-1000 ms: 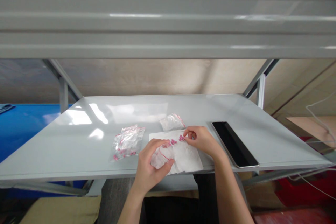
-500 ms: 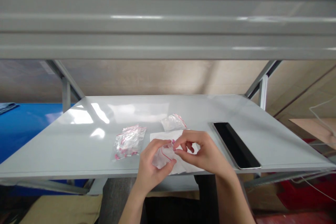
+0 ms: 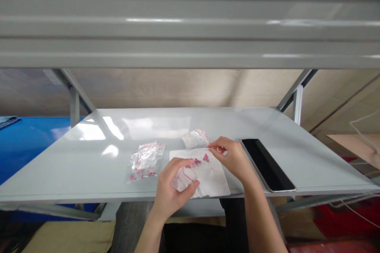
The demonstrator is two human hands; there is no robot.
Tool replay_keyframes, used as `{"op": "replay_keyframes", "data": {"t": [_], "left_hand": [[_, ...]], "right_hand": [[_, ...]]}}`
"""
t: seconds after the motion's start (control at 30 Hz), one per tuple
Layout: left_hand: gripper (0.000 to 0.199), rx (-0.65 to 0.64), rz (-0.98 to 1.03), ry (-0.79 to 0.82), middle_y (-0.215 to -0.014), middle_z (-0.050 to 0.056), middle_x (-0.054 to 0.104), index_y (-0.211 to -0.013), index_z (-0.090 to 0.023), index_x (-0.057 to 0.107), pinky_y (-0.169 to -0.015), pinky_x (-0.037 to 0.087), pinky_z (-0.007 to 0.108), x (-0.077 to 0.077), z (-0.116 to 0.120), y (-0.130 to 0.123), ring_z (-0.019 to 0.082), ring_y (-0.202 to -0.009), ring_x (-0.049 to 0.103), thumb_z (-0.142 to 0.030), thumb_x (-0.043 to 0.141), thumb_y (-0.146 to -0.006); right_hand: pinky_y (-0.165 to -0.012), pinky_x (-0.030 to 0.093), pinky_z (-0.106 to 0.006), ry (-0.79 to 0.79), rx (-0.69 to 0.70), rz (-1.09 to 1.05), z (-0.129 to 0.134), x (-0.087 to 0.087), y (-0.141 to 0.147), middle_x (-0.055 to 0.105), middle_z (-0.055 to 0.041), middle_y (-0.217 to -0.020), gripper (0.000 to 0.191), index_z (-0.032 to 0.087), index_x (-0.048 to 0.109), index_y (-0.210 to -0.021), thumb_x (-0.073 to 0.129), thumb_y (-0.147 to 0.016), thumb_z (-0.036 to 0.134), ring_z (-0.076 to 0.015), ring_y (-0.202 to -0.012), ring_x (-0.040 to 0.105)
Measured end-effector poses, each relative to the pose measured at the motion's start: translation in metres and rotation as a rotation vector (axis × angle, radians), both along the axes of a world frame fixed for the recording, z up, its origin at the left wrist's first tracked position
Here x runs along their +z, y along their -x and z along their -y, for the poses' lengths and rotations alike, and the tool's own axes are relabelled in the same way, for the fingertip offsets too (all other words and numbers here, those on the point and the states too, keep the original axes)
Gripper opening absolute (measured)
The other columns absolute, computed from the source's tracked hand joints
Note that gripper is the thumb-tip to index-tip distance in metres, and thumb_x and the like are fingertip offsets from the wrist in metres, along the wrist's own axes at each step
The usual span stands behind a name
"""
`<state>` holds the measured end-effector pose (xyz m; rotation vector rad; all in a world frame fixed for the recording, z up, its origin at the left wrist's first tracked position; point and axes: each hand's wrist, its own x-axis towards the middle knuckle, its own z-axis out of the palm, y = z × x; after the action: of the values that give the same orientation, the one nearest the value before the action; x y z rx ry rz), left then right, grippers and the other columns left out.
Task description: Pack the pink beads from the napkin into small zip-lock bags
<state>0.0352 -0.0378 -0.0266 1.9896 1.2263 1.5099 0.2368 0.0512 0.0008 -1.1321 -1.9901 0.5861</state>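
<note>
My left hand (image 3: 175,187) grips a small clear zip bag (image 3: 186,177) with a red seal line, its mouth spread between thumb and fingers. The bag lies over a white paper sheet (image 3: 212,178). On the sheet, just right of my left fingertips, sit two small clusters of pink beads (image 3: 206,158). My right hand (image 3: 230,156) is closed in a pinch, fingertips at the near right corner of another clear zip bag (image 3: 196,138) behind the sheet. Whatever those fingers pinch is too small to make out.
To the left lies a pile of clear zip bags (image 3: 146,161) with pink pieces inside. A black-screened tablet (image 3: 267,164) rests right of my right hand. Overhead hangs a grey ribbed shelf (image 3: 190,27); the grey table's (image 3: 74,178) front edge is near my lap.
My right hand has moved from the held bag's mouth, back and slightly right, to the bag behind the sheet. The pink clusters are now uncovered. My left hand stays put.
</note>
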Motion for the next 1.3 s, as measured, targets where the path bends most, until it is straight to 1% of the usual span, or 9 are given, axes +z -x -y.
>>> {"op": "replay_keyframes", "data": {"t": [0.07,0.23,0.6,0.7,0.83,0.97,1.17,1.23,1.3], "left_hand": [[0.037,0.001,-0.002,-0.002,-0.1,0.003,0.069,-0.116,-0.025,0.063,-0.081,0.052,0.031,0.0,0.0,0.0,0.02,-0.091,0.066,-0.018,0.071,-0.08],[0.037,0.002,0.006,-0.001,-0.1,0.003,0.069,-0.115,-0.025,0.063,-0.081,0.052,0.03,-0.002,0.0,0.002,0.019,-0.09,0.065,-0.018,0.071,-0.08],[0.036,0.008,-0.005,0.003,-0.101,0.003,0.069,-0.114,-0.024,0.063,-0.081,0.052,0.03,-0.001,0.001,0.002,0.019,-0.091,0.066,-0.017,0.071,-0.08],[0.036,0.012,-0.008,0.003,-0.1,0.003,0.069,-0.114,-0.024,0.063,-0.082,0.051,0.029,-0.001,0.001,0.002,0.019,-0.091,0.065,-0.017,0.071,-0.079],[0.037,0.01,-0.006,0.011,-0.1,0.002,0.069,-0.115,-0.025,0.063,-0.081,0.052,0.03,-0.001,0.0,0.001,0.019,-0.091,0.065,-0.017,0.071,-0.079],[0.035,0.0,0.009,0.009,-0.102,0.003,0.069,-0.114,-0.024,0.063,-0.081,0.052,0.031,-0.001,0.0,0.001,0.021,-0.092,0.066,-0.019,0.071,-0.08],[0.033,0.012,0.018,0.003,-0.102,0.003,0.069,-0.112,-0.024,0.063,-0.081,0.053,0.031,-0.001,-0.001,0.001,0.021,-0.092,0.066,-0.018,0.071,-0.08],[0.034,0.012,0.008,0.006,-0.102,0.003,0.069,-0.113,-0.024,0.063,-0.081,0.052,0.031,-0.001,-0.001,0.001,0.02,-0.092,0.066,-0.019,0.071,-0.08],[0.034,0.012,-0.001,0.013,-0.101,0.003,0.069,-0.114,-0.025,0.063,-0.081,0.052,0.031,-0.001,-0.001,0.001,0.02,-0.092,0.066,-0.019,0.071,-0.081]], "right_hand": [[-0.066,0.047,-0.028,0.016,0.041,0.1,-0.009,-0.01,-0.001,0.071,-0.0054,-0.079,0.017,0.017,0.077,-0.082,0.063,-0.082,0.006,-0.0165,-0.067,0.061],[-0.075,0.049,-0.028,0.048,0.091,0.128,-0.017,-0.024,0.004,0.073,-0.0063,-0.084,0.028,0.017,0.077,-0.078,0.057,-0.08,-0.003,-0.0183,-0.077,0.067],[-0.064,0.044,-0.025,0.073,0.142,0.131,-0.016,-0.025,0.005,0.069,-0.0038,-0.08,0.025,0.016,0.075,-0.073,0.062,-0.077,-0.005,-0.0148,-0.067,0.062],[-0.064,0.043,-0.026,0.054,0.144,0.107,-0.014,-0.02,0.004,0.068,-0.0027,-0.077,0.022,0.017,0.074,-0.073,0.063,-0.079,-0.002,-0.0144,-0.066,0.059],[-0.065,0.044,-0.027,-0.012,0.159,-0.016,0.0,-0.001,0.005,0.068,-0.0033,-0.079,0.011,0.017,0.073,-0.081,0.067,-0.084,0.008,-0.0154,-0.07,0.058],[-0.069,0.049,-0.028,-0.054,0.376,-0.24,0.025,0.019,0.017,0.069,-0.0031,-0.081,0.006,0.019,0.075,-0.088,0.07,-0.087,0.015,-0.0158,-0.075,0.061],[-0.072,0.051,-0.028,-0.03,0.444,-0.17,0.037,0.02,0.027,0.07,-0.0045,-0.085,0.012,0.021,0.079,-0.092,0.07,-0.089,0.014,-0.0169,-0.079,0.066],[-0.068,0.051,-0.027,-0.023,0.42,-0.218,0.032,0.019,0.021,0.071,-0.004,-0.082,0.011,0.021,0.079,-0.092,0.069,-0.09,0.018,-0.0163,-0.075,0.065],[-0.064,0.048,-0.027,-0.062,0.253,-0.194,0.024,0.016,0.012,0.07,-0.0035,-0.077,0.011,0.02,0.078,-0.088,0.068,-0.089,0.016,-0.0161,-0.07,0.063]]}}
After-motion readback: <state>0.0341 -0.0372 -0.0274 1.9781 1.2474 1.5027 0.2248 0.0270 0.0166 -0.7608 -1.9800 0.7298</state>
